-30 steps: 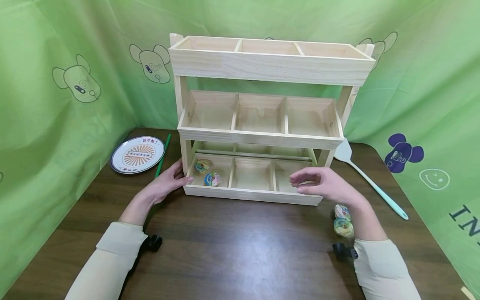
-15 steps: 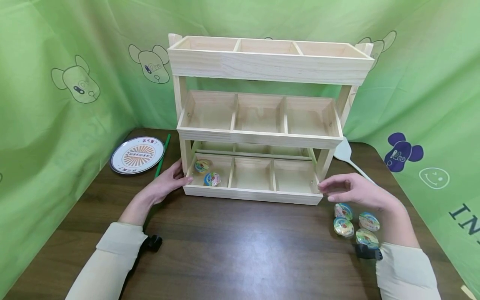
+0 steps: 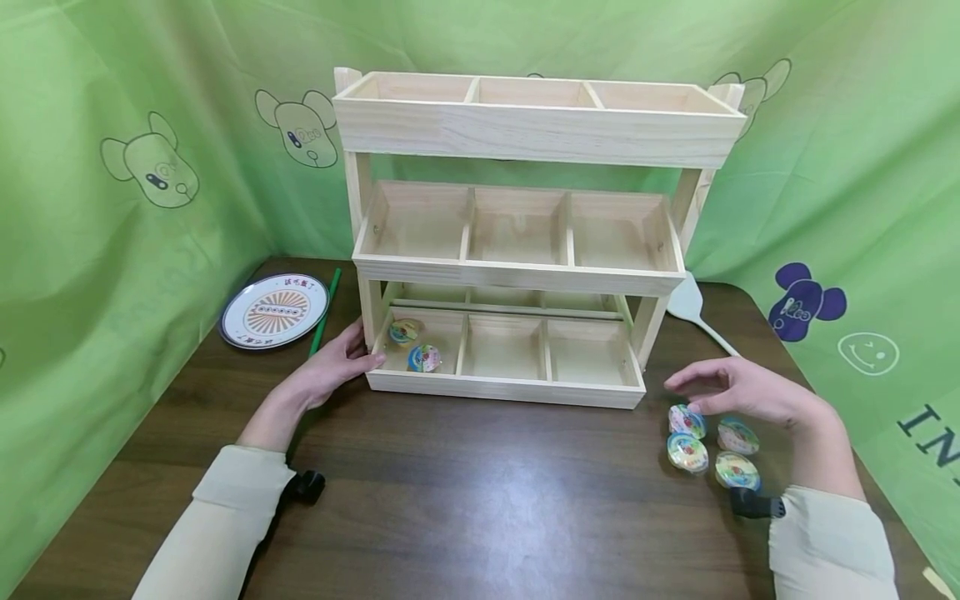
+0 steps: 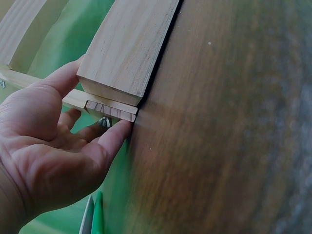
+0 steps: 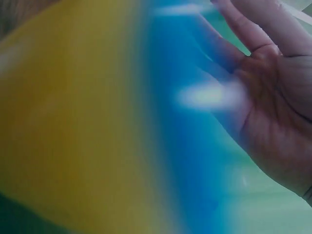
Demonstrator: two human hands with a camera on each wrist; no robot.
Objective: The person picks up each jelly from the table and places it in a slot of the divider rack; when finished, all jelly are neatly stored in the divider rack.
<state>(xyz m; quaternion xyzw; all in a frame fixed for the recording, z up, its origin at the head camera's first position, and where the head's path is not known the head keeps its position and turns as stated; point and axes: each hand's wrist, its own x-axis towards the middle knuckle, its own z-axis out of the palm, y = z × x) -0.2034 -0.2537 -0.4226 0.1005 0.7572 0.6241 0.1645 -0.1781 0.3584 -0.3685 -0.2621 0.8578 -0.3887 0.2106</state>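
Note:
A three-tier wooden shelf (image 3: 517, 275) with divided trays stands at the back of the table. My left hand (image 3: 332, 365) holds its lower left end. In the left wrist view, the thumb touches the front board's corner and the fingers (image 4: 114, 139) lie around the side leg. My right hand (image 3: 757, 392) hovers over several small jelly cups (image 3: 688, 452) at the shelf's right, holding nothing. Its thumb is nearest the back left jelly cup (image 3: 686, 422); I cannot tell whether they touch. Two jelly cups (image 3: 424, 358) lie in the bottom tray's left compartment.
A round patterned plate (image 3: 275, 310) and a green stick (image 3: 324, 312) lie left of the shelf. At the right, a white spatula (image 3: 686, 300) lies partly behind my right hand. Green printed cloth (image 3: 172, 67) surrounds the table. A blurred yellow-and-blue shape (image 5: 97, 117) covers much of the right wrist view.
My right hand has moved right and toward me, from the bottom tray's right compartment to over the loose jelly cups. My left hand has stayed at the shelf's left end.

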